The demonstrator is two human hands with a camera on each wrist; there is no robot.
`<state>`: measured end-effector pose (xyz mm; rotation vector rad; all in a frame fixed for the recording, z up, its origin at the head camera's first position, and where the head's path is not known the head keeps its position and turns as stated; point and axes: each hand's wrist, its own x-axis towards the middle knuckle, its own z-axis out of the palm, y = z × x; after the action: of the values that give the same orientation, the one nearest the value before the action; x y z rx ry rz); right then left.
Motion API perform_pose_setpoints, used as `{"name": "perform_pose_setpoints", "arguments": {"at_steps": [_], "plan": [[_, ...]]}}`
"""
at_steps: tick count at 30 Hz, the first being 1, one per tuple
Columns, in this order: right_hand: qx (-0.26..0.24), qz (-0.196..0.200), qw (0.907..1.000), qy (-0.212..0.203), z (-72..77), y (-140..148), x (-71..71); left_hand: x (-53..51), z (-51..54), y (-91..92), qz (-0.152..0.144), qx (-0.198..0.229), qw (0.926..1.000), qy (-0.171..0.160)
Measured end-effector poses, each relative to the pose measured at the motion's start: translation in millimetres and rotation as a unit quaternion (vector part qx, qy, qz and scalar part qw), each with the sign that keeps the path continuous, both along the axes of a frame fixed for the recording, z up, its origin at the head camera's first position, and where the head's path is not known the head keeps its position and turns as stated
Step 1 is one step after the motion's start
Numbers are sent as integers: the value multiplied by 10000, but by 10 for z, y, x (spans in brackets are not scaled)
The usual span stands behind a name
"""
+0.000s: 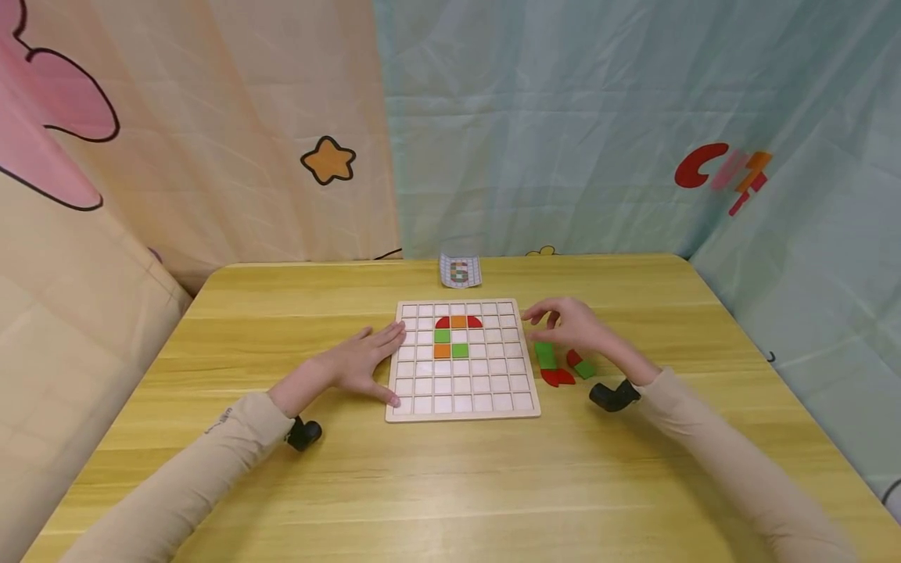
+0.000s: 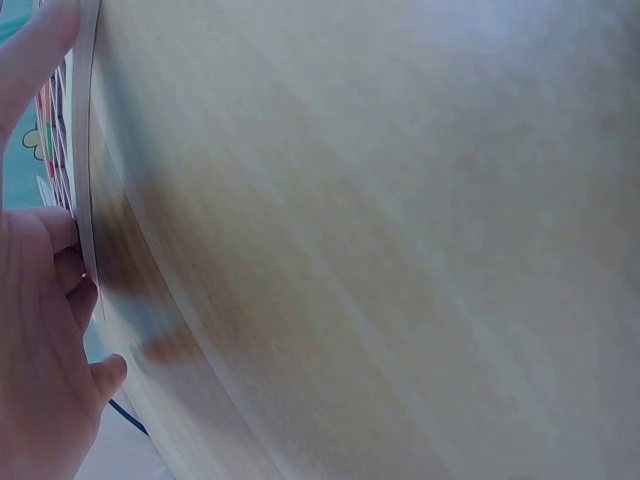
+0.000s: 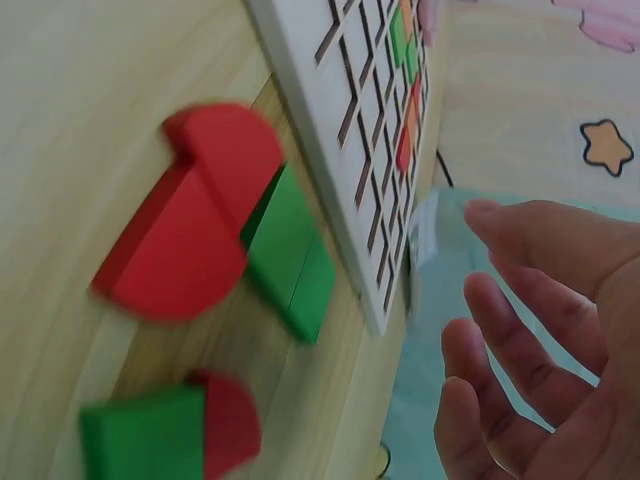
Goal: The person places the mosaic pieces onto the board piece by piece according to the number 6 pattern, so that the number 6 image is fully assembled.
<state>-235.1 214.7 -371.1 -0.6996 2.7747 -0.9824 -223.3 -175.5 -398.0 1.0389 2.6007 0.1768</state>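
A wooden grid board (image 1: 490, 404) lies flat on the table. Red, orange and green pieces fill several of its upper cells, among them an orange square (image 1: 459, 322) between two red rounded pieces. My left hand (image 1: 362, 365) rests with spread fingers on the board's left edge. Beside the upper right edge hovers my right hand (image 1: 573, 324), thumb and fingers apart and nothing between them. Loose red pieces (image 3: 180, 240) and green pieces (image 3: 290, 255) lie below it, right of the board. Another green square (image 3: 145, 430) touches a red piece (image 3: 232, 425).
A small printed card (image 1: 461, 271) with a coloured grid pattern lies behind the board. The wooden table (image 1: 450, 485) runs back to hanging curtains (image 1: 535, 156). Each wrist carries a black camera mount, such as the right one (image 1: 612, 396).
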Motion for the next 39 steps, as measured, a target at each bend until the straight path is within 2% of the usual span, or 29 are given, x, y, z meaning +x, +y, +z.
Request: {"name": "perform_pose_setpoints", "arguments": {"at_steps": [5, 9, 19, 23, 33, 39], "plan": [[89, 46, 9999, 7, -19, 244, 27, 4, 26, 6, 20, 17, 10000, -27], [178, 228, 9996, -69, -51, 410, 36, 6, 28, 0, 23, -6, 10000, -25], [127, 957, 9928, -709, -144, 735, -7, 16, 23, 0, -4, 16, 10000, 14], [81, 1122, 9897, -884, -215, 822, -37, 17, 12, -3, -37, 24, 10000, 47], [-29, 1188, 9868, -1101, -292, 861, -55, 14, 4, -8, 1, 22, 10000, 31], [-5, 1122, 9886, -1008, -305, 846, -62, 7, 1, 1, 20, -43, 10000, 29]]}}
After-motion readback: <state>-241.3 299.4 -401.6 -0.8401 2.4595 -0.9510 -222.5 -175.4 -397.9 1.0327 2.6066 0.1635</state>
